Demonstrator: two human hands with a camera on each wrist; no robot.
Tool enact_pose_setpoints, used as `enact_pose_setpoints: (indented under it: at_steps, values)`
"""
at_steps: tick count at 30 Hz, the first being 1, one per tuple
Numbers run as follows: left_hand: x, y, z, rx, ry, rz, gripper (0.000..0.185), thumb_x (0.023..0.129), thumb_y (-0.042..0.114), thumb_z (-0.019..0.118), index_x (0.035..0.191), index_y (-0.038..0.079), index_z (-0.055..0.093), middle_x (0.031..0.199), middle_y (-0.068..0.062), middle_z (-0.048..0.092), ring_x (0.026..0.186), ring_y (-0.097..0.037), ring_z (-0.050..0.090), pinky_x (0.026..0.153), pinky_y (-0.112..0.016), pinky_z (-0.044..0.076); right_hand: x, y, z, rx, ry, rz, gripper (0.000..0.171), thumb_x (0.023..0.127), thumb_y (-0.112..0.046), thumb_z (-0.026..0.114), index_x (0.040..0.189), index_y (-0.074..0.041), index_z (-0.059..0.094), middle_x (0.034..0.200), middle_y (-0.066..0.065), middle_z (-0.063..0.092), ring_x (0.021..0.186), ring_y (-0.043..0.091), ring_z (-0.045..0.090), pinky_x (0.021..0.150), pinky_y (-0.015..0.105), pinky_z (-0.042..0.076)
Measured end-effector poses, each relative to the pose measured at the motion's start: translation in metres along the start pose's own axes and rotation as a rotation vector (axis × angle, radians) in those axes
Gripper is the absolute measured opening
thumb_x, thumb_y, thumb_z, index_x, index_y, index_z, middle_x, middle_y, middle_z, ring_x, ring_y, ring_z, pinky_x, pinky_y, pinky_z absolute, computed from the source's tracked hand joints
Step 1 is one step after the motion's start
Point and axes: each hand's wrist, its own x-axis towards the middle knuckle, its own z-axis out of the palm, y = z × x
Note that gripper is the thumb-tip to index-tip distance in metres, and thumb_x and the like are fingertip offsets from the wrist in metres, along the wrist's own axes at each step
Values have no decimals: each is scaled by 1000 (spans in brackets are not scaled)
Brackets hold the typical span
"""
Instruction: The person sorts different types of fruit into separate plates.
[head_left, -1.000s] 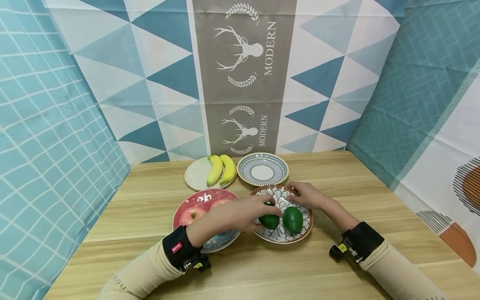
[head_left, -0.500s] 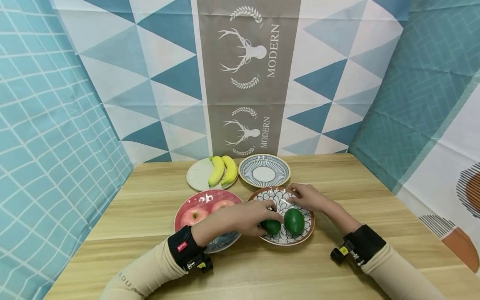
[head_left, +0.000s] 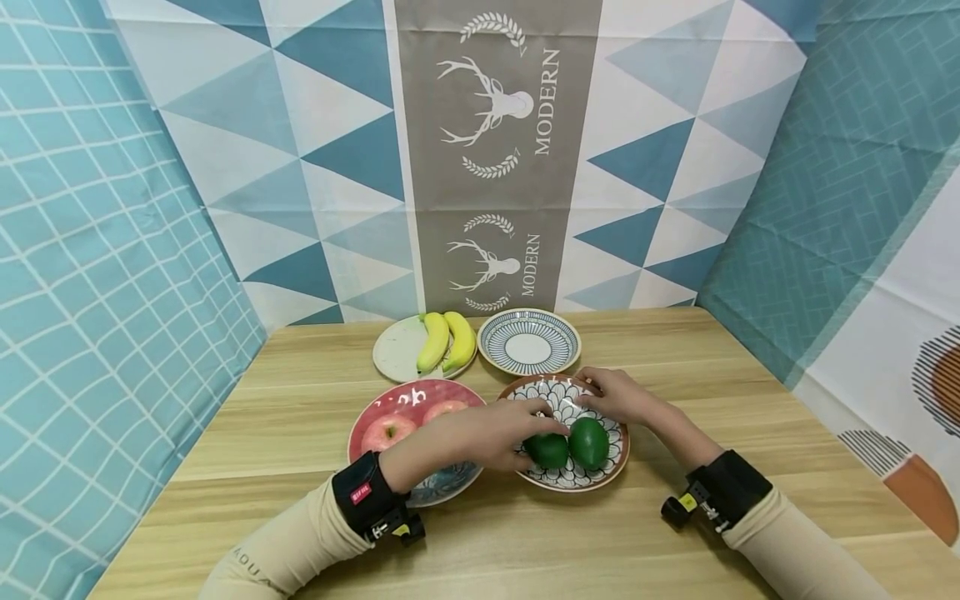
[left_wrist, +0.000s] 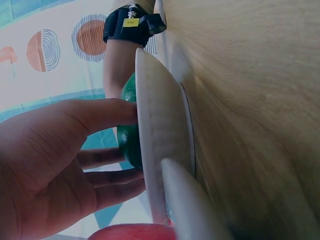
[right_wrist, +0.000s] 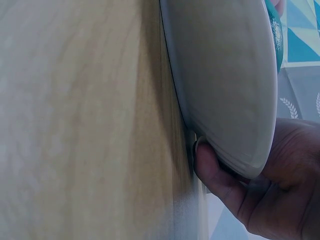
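Observation:
A patterned plate (head_left: pixel 572 483) with a brown rim holds two dark green fruits. My left hand (head_left: pixel 528 437) grips the left green fruit (head_left: pixel 551 452) from its left side, thumb over the top. In the left wrist view the fingers curl round this fruit (left_wrist: pixel 131 145) behind the plate's edge (left_wrist: pixel 160 150). The right green fruit (head_left: pixel 589 442) lies free, touching the first. My right hand (head_left: pixel 600 396) pinches the plate's far rim. The right wrist view shows its thumb (right_wrist: pixel 215 175) tucked under the plate's underside (right_wrist: pixel 225 85).
A red plate (head_left: pixel 375 408) with two apples (head_left: pixel 386 432) sits to the left, under my left forearm. Behind are a white plate (head_left: pixel 393 350) with two bananas (head_left: pixel 448 340) and an empty blue-striped plate (head_left: pixel 528 343). Patterned cloth walls close in the wooden table (head_left: pixel 300 400).
The left hand has eased the green fruit slightly right until it touches the other fruit. The right hand stays on the plate's rim.

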Motion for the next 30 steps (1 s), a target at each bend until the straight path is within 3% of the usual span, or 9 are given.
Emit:
enact_pose_setpoints:
  at_steps: [4, 9, 18, 26, 30]
  values:
    - [-5, -3, -5, -56, 0, -15, 67, 93, 26, 84, 153, 21, 55, 145, -8, 52, 124, -15, 55, 105, -30, 49, 0, 0, 1, -2, -5, -1, 21, 102, -19, 72, 118, -6, 67, 89, 0, 65, 79, 15, 60, 70, 35, 52]
    - [-15, -9, -22, -103, 13, -53, 67, 96, 25, 81, 155, 17, 52, 154, -13, 45, 136, -24, 52, 114, -37, 45, 0, -2, 0, -7, -2, -11, 21, 102, -18, 72, 119, -6, 68, 90, 1, 65, 80, 17, 59, 70, 35, 50]
    - [-30, -21, -49, -60, 147, -106, 56, 97, 27, 79, 149, 17, 60, 144, -7, 55, 115, -19, 63, 103, -35, 52, -2, -1, 0, 10, 9, -9, 18, 101, -18, 73, 116, -8, 68, 89, 2, 63, 80, 18, 57, 70, 36, 50]
    - [-50, -48, -63, -92, 292, -160, 52, 96, 21, 78, 144, 11, 63, 143, -11, 56, 127, -24, 59, 108, -40, 50, -2, -2, 1, 14, -5, 16, 21, 103, -19, 71, 120, -7, 68, 90, 2, 64, 81, 18, 59, 71, 36, 51]
    - [-65, -65, -72, -111, 365, -225, 52, 95, 21, 79, 144, 12, 63, 141, -11, 58, 127, -26, 58, 107, -44, 50, -1, -3, 0, 6, -8, 18, 24, 103, -20, 71, 121, -6, 67, 90, 2, 64, 80, 18, 59, 71, 35, 51]
